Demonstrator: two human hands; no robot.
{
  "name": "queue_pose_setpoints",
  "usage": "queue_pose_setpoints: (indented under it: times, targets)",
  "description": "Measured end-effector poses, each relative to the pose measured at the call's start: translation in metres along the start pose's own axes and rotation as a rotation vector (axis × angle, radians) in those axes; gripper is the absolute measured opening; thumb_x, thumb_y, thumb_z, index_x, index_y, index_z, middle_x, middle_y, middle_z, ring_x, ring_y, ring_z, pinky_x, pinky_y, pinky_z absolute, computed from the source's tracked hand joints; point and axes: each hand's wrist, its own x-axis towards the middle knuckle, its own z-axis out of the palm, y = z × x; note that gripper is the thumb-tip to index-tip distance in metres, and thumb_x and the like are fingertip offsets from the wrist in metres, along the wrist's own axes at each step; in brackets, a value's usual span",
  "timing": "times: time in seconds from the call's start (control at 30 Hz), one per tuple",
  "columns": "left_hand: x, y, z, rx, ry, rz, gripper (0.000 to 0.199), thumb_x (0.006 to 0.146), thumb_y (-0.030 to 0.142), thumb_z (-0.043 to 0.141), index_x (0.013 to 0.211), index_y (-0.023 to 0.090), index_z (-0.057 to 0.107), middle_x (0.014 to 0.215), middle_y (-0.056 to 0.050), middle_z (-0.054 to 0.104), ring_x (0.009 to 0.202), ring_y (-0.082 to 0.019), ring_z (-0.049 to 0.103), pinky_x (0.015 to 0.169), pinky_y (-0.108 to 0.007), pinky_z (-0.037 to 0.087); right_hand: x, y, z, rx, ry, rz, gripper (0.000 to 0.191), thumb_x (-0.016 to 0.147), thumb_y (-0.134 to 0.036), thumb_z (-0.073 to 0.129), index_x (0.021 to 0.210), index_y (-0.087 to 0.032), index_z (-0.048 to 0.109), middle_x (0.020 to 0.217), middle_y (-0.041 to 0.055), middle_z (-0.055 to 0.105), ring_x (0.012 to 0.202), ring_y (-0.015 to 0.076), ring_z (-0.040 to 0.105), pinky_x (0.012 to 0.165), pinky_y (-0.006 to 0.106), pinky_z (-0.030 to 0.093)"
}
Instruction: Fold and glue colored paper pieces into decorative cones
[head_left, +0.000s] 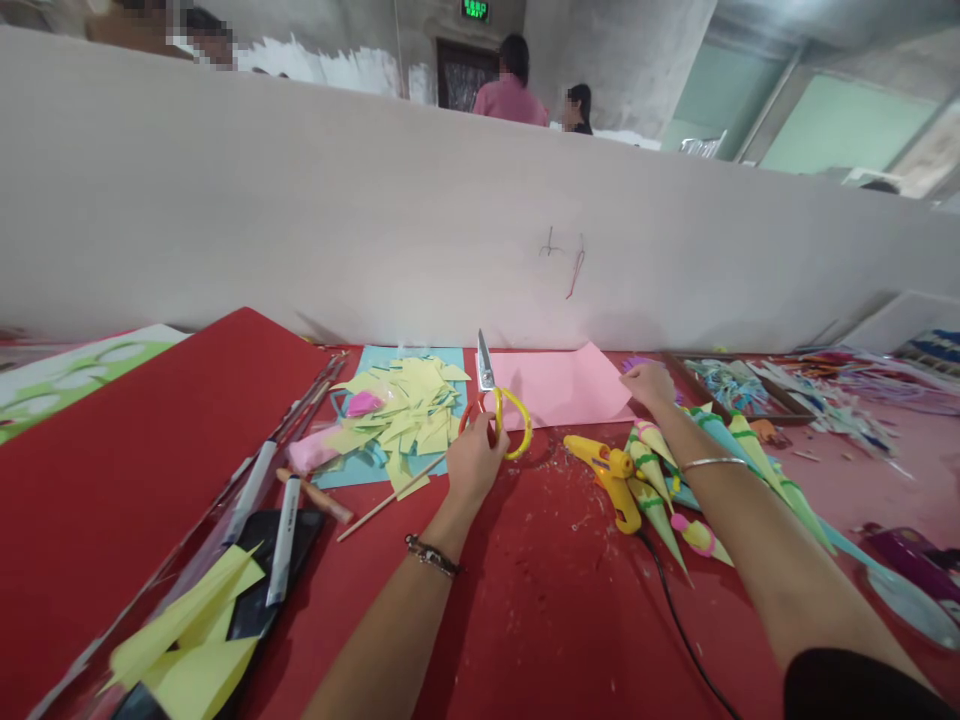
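My left hand (478,455) is closed on the handles of a pair of scissors (486,370), one loop yellow and one red. The blades point away from me and look closed. Beyond them a sheet of pink paper (551,388) lies against the white partition, its right side slightly raised. At that right edge my right hand (649,384) has its fingers pinched on the paper. Just behind the right hand shows something purple (636,362). A thin wooden stick (390,497) lies left of my left hand, its upper end close to the fingers.
Yellow paper scraps (412,400) cover a light blue sheet (330,478). A yellow glue gun (611,475) with a black cord lies beside decorated paper cones (651,500). Markers (283,540) and a large red board (150,450) are at left. A white partition (375,220) stands behind.
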Motion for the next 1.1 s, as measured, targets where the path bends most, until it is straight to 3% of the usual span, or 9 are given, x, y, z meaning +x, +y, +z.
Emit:
queue_pose_setpoints:
  times: [0.2,0.63,0.9,1.1]
  targets:
    - [0.0,0.0,0.0,-0.001,-0.01,0.006,0.027,0.08,0.033,0.047,0.105,0.023,0.054,0.081,-0.002,0.065,0.075,-0.017,0.061,0.056,-0.023,0.036,0.004,-0.006,-0.006,0.033,0.08,0.025,0.032,0.084,-0.028,0.041,0.1,-0.011,0.063,0.095,0.0162,0.066,0.09,0.024,0.06,0.07,0.027,0.042]
    - [0.0,0.0,0.0,-0.012,-0.026,0.01,0.027,0.08,0.033,0.047,0.105,0.023,0.054,0.08,-0.002,0.065,0.077,-0.017,0.061,0.058,-0.023,0.037,0.009,-0.01,-0.03,0.241,0.214,-0.01,0.029,0.085,-0.025,0.036,0.1,-0.012,0.057,0.092,0.0141,0.064,0.085,0.024,0.059,0.072,0.028,0.04]
    - [0.0,-0.001,0.0,-0.008,-0.029,0.017,0.029,0.081,0.034,0.047,0.107,0.023,0.053,0.084,-0.003,0.065,0.08,-0.017,0.061,0.059,-0.023,0.038,0.015,-0.012,-0.045,0.44,0.259,-0.008,0.034,0.087,-0.022,0.028,0.108,-0.007,0.05,0.07,0.0113,0.065,0.058,0.0173,0.061,0.058,0.024,0.044]
    - [0.001,-0.001,0.0,0.006,-0.026,0.024,0.027,0.081,0.034,0.046,0.104,0.023,0.054,0.087,-0.003,0.066,0.079,-0.018,0.061,0.06,-0.024,0.039,0.011,-0.006,-0.064,0.457,0.427,-0.022,0.023,0.082,-0.021,0.038,0.093,-0.011,0.056,0.085,0.0132,0.064,0.079,0.0214,0.06,0.07,0.028,0.043]
